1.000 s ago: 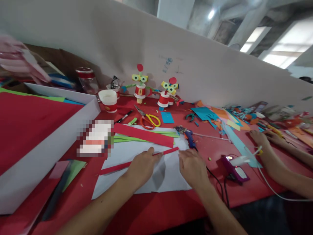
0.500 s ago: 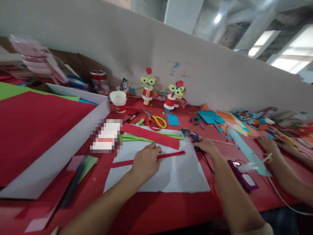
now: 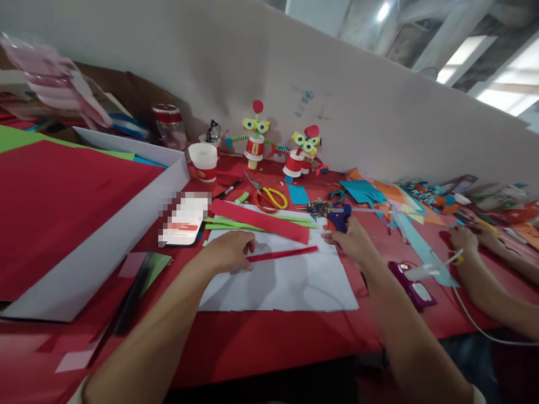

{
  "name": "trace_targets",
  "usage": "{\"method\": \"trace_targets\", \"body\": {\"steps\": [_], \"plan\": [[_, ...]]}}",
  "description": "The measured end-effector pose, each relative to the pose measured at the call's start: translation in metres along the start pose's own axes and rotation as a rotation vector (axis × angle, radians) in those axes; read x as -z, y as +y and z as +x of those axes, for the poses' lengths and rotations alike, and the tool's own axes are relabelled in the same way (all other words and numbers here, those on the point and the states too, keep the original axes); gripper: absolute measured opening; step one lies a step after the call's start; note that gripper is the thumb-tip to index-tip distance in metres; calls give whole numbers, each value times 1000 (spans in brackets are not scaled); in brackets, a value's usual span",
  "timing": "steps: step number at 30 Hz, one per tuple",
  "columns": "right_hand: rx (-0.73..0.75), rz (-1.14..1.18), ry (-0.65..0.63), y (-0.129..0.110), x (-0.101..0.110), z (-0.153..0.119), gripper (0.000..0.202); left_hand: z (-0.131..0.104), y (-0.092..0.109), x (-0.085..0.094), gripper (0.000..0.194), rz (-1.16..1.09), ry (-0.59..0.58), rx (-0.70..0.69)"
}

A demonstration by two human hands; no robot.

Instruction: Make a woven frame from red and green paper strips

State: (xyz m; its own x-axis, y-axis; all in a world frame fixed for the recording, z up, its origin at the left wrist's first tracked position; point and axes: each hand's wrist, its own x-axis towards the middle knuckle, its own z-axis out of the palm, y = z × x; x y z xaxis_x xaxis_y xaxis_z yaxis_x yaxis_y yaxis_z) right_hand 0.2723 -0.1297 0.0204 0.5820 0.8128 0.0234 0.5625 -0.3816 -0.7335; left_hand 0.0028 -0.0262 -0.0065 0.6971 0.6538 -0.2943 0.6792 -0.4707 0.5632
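A narrow red paper strip lies across white sheets of paper. My left hand is at the left part of this strip, thumb and curled fingers closed about it; the strip's left end is hidden under the hand. In my right hand is a blue glue gun with an orange trigger, wrapped by my fingers. A clear glue stick sticks out of its back. The gun's nozzle points left, above the sheets' upper right corner. Behind lie a wider red strip and thin green strips.
Scissors, a phone and paper cups lie beyond the sheets. Two cup figures stand by the wall. A white box stands left. At right are a purple power strip and another person's hand.
My left hand has slid left along the narrow red strip. My right hand has lifted the glue gun and turned its nozzle left. The view has tilted slightly downward.
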Motion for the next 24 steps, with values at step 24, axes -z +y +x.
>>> {"method": "trace_targets", "body": {"steps": [24], "plan": [[96, -23, -109, 2, -47, -126, 32, 11, 12, -17, 12, -45, 129, -127]]}}
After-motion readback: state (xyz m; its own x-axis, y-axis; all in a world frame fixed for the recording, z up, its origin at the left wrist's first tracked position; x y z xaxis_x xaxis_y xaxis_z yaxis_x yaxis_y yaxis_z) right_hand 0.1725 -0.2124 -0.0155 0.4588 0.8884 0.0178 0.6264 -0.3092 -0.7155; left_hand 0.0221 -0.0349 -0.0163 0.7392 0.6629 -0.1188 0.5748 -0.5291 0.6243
